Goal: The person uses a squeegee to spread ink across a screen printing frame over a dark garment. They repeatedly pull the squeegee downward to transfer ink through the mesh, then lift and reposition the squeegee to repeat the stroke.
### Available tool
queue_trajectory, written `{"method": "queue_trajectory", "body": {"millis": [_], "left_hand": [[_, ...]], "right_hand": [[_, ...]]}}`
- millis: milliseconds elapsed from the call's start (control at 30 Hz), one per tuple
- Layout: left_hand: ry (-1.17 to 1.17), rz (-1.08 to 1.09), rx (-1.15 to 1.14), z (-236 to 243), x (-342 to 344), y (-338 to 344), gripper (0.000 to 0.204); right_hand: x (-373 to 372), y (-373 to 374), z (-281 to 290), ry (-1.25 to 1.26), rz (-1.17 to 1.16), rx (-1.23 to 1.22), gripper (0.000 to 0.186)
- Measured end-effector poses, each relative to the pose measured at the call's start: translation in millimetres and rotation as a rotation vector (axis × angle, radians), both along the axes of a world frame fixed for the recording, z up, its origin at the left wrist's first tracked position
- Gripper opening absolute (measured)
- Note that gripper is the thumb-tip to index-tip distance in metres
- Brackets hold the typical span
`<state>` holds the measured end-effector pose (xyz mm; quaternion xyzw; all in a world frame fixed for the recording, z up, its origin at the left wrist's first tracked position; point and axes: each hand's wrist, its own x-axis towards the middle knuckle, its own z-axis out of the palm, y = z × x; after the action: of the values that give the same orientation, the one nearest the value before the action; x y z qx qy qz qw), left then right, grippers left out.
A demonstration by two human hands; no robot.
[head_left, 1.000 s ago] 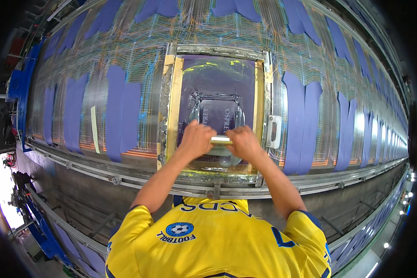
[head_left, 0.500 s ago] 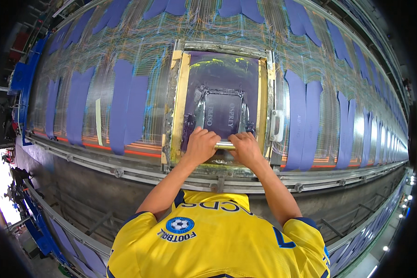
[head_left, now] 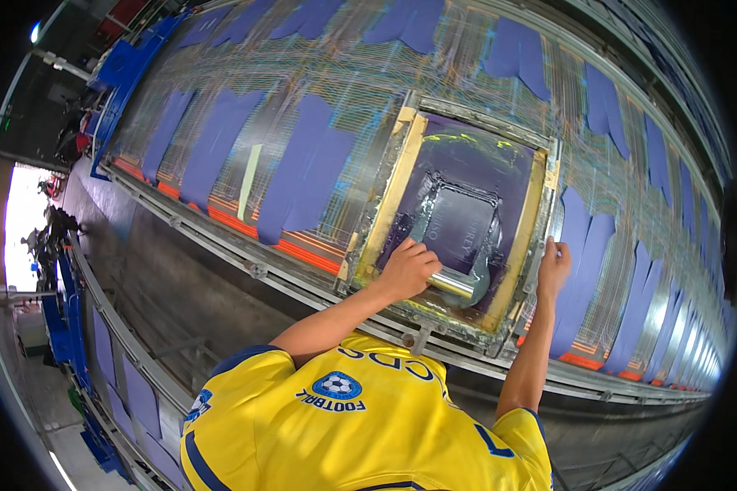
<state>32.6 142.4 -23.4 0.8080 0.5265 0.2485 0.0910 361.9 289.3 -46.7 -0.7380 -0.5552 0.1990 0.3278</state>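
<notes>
A screen-printing frame (head_left: 393, 176) with metal sides and tan tape lies flat on the long table. Inside it, dark wet ink (head_left: 436, 182) borders a printed rectangle with faint pale lettering on the purple mesh. My left hand (head_left: 412, 270) is closed round the left part of a squeegee (head_left: 457, 283), a metal bar resting near the frame's close end with ink beside it. At the frame's right edge, my right hand (head_left: 553, 266) has its fingers curled on the side handle, which it mostly covers.
Purple fabric pieces (head_left: 307, 168) lie in rows along the table on both sides of the frame. A pale strip (head_left: 250, 180) rests between pieces at left. A metal rail (head_left: 254, 268) runs along the table's close edge. Blue machinery (head_left: 135, 78) stands at the far left.
My right hand has left the squeegee and moved right to the frame's side. My left hand stays on the squeegee. The whole view has turned and shifted.
</notes>
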Motion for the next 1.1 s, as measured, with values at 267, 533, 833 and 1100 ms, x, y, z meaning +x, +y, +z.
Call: {"method": "queue_trajectory", "body": {"millis": [267, 533, 833, 1100], "left_hand": [[0.123, -0.018, -0.034, -7.6, -181.4, 26.9, 0.028], [0.072, 0.010, -0.085, -0.5, -201.2, 7.0, 0.026], [0.086, -0.117, -0.273, -8.9, -190.4, -9.1, 0.025], [0.186, -0.081, -0.114, 16.4, -192.4, 128.4, 0.021]], "right_hand": [[-184.5, -10.4, -64.1, 0.189, -0.056, 0.033, 0.032], [-223.7, -17.9, -28.4, 0.206, -0.029, 0.061, 0.031], [-185.1, -20.0, -36.8, -0.011, -0.030, 0.062, 0.033], [-243.9, 9.2, 59.8, 0.070, 0.714, 0.125, 0.038]]}}
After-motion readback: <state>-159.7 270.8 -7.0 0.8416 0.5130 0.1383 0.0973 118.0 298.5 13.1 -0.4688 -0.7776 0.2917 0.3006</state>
